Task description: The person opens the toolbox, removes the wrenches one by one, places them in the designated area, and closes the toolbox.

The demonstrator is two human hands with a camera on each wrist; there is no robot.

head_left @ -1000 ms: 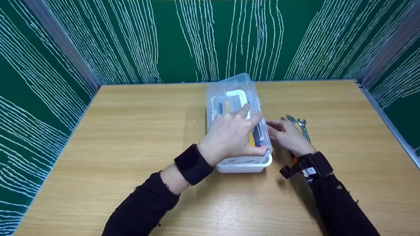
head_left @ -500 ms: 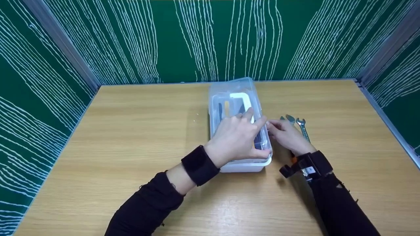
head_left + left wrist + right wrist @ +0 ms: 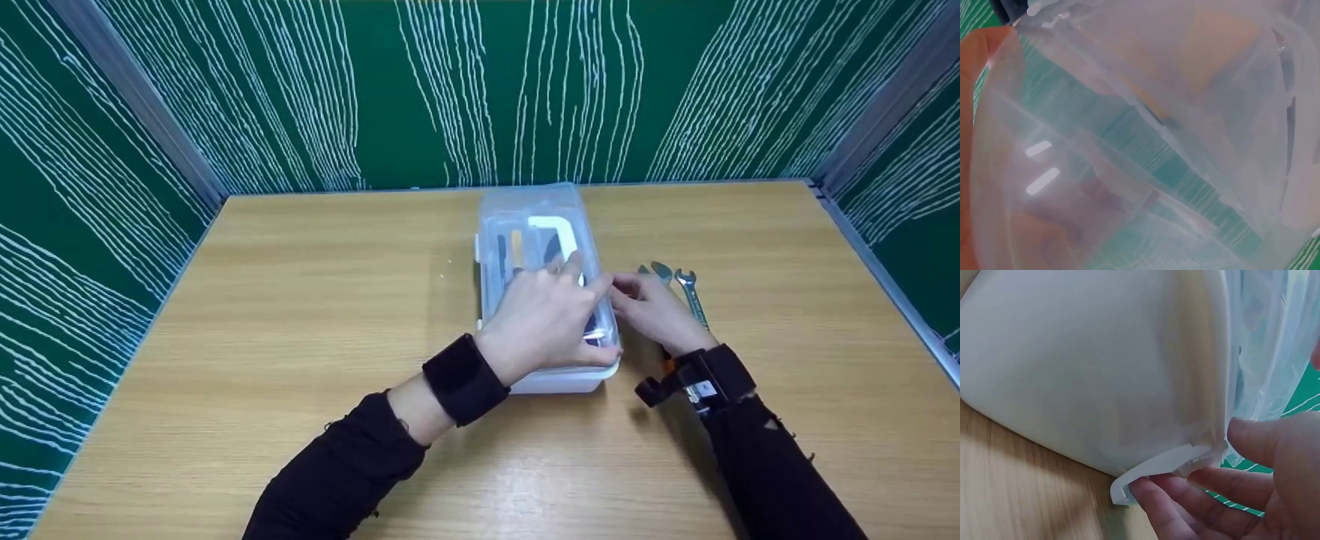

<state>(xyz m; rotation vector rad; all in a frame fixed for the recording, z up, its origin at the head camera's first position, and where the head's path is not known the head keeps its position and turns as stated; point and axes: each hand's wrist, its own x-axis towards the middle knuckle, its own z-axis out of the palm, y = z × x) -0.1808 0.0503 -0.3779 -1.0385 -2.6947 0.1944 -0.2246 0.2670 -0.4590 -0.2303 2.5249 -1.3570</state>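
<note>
A storage box with a clear lid [image 3: 529, 199] and a white base [image 3: 559, 385] stands mid-table. My left hand [image 3: 540, 315] lies across the lid, fingers spread, its thumb at the near right corner. The left wrist view looks through the hazy, clear plastic [image 3: 1145, 169]. At the box's right side is my right hand [image 3: 660, 311]. In the right wrist view its fingers curl around a white side latch [image 3: 1157, 467], and the thumb [image 3: 1252, 439] sits against the rim. Through the lid a white angled shape [image 3: 559, 225] and a yellow strip [image 3: 516, 247] show.
An open-end wrench [image 3: 691, 292] lies on the table just beyond the right hand, beside other metal tool ends [image 3: 660, 270]. Part of an orange item [image 3: 669, 365] shows beneath the right wrist. Green walls with white lines surround the wooden table [image 3: 337, 300].
The lid's raised far end has come down and lines up better with the base. My left hand has shifted slightly right with it. The right hand has stayed at the box's side.
</note>
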